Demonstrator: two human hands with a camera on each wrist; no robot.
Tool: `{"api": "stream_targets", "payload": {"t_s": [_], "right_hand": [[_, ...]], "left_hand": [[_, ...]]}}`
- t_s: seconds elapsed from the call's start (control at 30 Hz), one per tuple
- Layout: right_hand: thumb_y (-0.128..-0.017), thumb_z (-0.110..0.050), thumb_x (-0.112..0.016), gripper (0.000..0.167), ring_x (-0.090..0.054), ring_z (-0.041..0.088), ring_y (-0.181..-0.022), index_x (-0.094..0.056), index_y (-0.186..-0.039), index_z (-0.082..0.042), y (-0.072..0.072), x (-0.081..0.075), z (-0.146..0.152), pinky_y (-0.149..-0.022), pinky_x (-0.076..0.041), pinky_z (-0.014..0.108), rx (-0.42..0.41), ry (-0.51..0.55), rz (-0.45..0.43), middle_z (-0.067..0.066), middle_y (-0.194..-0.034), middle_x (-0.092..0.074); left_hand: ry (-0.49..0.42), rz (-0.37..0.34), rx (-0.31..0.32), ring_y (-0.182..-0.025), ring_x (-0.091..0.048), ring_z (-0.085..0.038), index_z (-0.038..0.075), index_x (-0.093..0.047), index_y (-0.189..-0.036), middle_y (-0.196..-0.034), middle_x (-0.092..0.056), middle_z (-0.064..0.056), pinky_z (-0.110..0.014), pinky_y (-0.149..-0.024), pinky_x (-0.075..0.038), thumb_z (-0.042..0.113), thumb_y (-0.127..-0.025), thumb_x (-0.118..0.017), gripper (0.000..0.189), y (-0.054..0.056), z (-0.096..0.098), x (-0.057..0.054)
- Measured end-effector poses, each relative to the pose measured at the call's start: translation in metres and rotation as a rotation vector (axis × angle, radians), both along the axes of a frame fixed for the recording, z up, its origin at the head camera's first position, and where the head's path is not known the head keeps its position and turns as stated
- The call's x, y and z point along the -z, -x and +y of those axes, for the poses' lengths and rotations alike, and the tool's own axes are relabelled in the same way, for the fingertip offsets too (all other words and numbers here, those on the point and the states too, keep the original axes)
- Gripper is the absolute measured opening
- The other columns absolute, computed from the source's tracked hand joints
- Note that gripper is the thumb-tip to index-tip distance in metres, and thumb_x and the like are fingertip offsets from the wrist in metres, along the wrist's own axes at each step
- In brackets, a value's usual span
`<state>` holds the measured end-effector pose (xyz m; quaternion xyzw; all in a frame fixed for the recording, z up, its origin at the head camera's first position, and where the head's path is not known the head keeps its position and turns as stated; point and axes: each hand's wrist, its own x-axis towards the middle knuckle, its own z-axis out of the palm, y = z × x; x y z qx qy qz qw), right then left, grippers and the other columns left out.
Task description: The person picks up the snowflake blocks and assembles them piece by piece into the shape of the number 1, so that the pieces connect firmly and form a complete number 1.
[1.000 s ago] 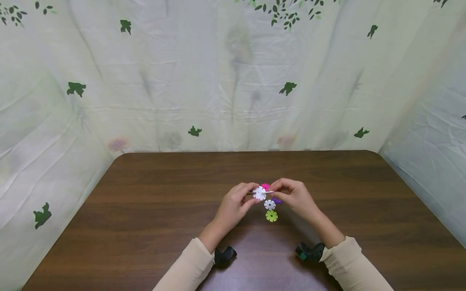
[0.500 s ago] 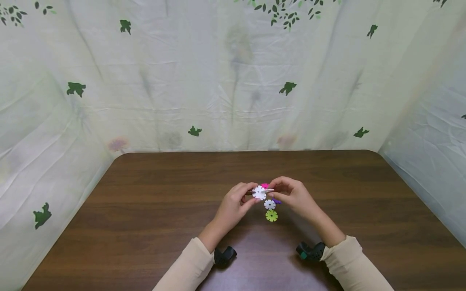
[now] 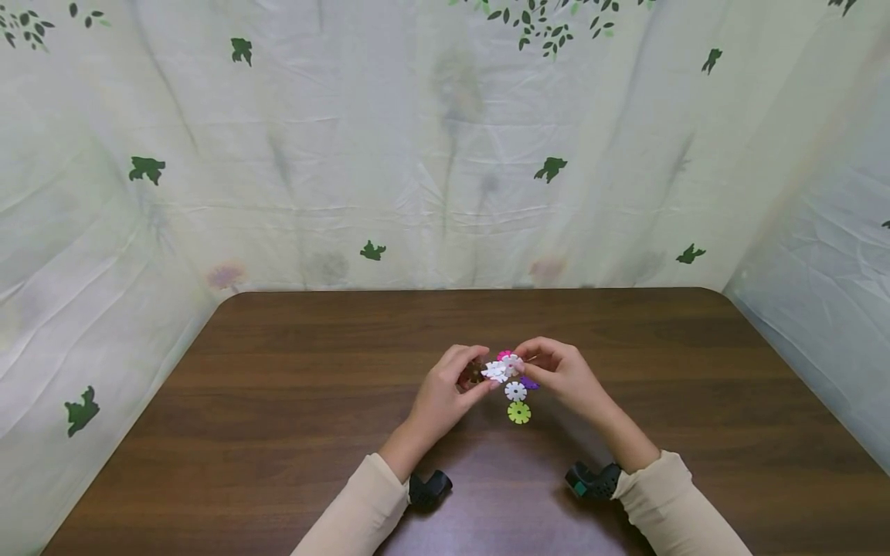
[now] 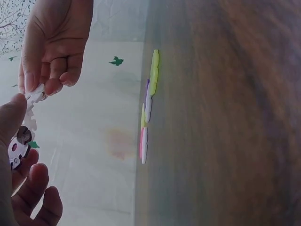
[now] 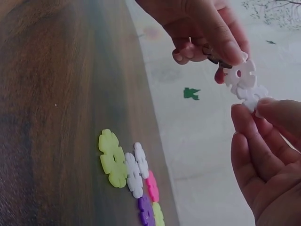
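Note:
My left hand (image 3: 445,386) pinches a white notched plastic disc (image 3: 494,372), with a brown disc (image 3: 476,372) beside it, partly hidden by the fingers. Opposite it, my right hand (image 3: 566,378) pinches a second white notched disc (image 5: 254,97) between thumb and fingers. In the right wrist view the two white discs meet edge to edge and overlap; whether their slots are locked cannot be told. Beneath the hands several loose discs lie flat: lime (image 3: 518,412), white (image 3: 515,391), purple (image 3: 529,383) and pink (image 3: 504,355).
The brown wooden table (image 3: 313,432) carries the loose discs near its middle. Another white disc (image 5: 141,160) and a second lime disc (image 5: 158,214) show in the right wrist view. A pale curtain (image 3: 417,154) with leaf prints hangs behind the table.
The right hand's white disc has turned from edge-on to face-on against the left hand's disc. The brown disc shows more between the left fingers. The loose discs have stayed put.

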<state>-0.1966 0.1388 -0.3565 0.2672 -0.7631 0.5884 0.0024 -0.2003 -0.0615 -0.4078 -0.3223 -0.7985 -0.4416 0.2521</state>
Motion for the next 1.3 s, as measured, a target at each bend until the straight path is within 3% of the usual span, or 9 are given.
{"api": "stream_targets", "payload": {"t_s": [0.13, 0.33, 0.57, 0.8, 0.97, 1.1, 1.3], "right_hand": [[-0.081, 0.006, -0.060, 0.014, -0.061, 0.016, -0.067, -0.058, -0.095, 0.009, 0.001, 0.003, -0.001, -0.058, -0.052, 0.033, 0.001, 0.021, -0.034, 0.020, -0.087, -0.059], [-0.081, 0.002, -0.063, 0.020, -0.064, 0.023, -0.073, -0.057, -0.100, 0.006, 0.012, 0.023, 0.001, -0.066, -0.049, 0.047, -0.028, 0.071, -0.071, 0.019, -0.092, -0.058], [-0.081, 0.002, -0.063, 0.022, -0.064, 0.020, -0.073, -0.056, -0.101, 0.006, 0.011, 0.029, -0.003, -0.067, -0.051, 0.040, -0.061, 0.114, -0.086, 0.019, -0.091, -0.056], [-0.082, 0.000, -0.063, 0.022, -0.063, 0.022, -0.072, -0.056, -0.102, 0.004, 0.008, 0.030, -0.008, -0.067, -0.048, 0.051, -0.078, 0.122, -0.119, 0.017, -0.093, -0.056], [-0.081, 0.000, -0.063, 0.024, -0.063, 0.021, -0.076, -0.055, -0.102, 0.007, 0.010, 0.030, -0.006, -0.069, -0.049, 0.046, -0.072, 0.113, -0.094, 0.019, -0.095, -0.056], [-0.081, 0.001, -0.063, 0.028, -0.062, 0.029, -0.082, -0.053, -0.105, 0.010, 0.014, 0.030, 0.001, -0.069, -0.050, 0.043, -0.045, 0.113, -0.075, 0.028, -0.100, -0.055], [-0.081, -0.002, -0.064, 0.030, -0.059, 0.033, -0.091, -0.055, -0.108, 0.007, 0.025, 0.035, 0.015, -0.075, -0.049, 0.032, 0.004, 0.051, -0.014, 0.030, -0.105, -0.054]], "left_hand": [[0.011, 0.007, -0.001, -0.071, -0.049, -0.008, 0.006, -0.056, -0.111, -0.095, -0.054, -0.007, -0.016, -0.060, -0.043, 0.015, -0.072, -0.076, 0.045, 0.001, 0.000, 0.001], [0.014, 0.006, 0.035, -0.074, -0.052, -0.012, 0.005, -0.056, -0.112, -0.100, -0.054, -0.008, -0.017, -0.063, -0.046, 0.016, -0.071, -0.077, 0.047, 0.000, 0.000, -0.001], [0.020, 0.030, 0.041, -0.085, -0.055, -0.015, 0.009, -0.058, -0.110, -0.101, -0.055, -0.002, -0.021, -0.069, -0.047, 0.015, -0.069, -0.078, 0.046, -0.001, 0.001, -0.001], [0.025, 0.027, 0.060, -0.077, -0.056, -0.020, 0.008, -0.060, -0.105, -0.096, -0.057, -0.001, -0.017, -0.066, -0.045, 0.015, -0.071, -0.077, 0.039, -0.002, 0.001, -0.002], [0.030, 0.023, 0.060, -0.080, -0.057, -0.019, 0.006, -0.061, -0.103, -0.094, -0.057, -0.001, -0.020, -0.069, -0.046, 0.014, -0.071, -0.077, 0.036, -0.001, 0.001, -0.001], [0.036, 0.046, 0.048, -0.081, -0.057, -0.019, 0.005, -0.061, -0.102, -0.093, -0.058, -0.002, -0.021, -0.071, -0.046, 0.014, -0.071, -0.077, 0.036, 0.000, 0.001, -0.001], [0.035, 0.052, 0.031, -0.080, -0.057, -0.019, 0.005, -0.061, -0.102, -0.092, -0.058, -0.002, -0.024, -0.071, -0.046, 0.015, -0.072, -0.076, 0.036, 0.000, 0.001, 0.000]]}}
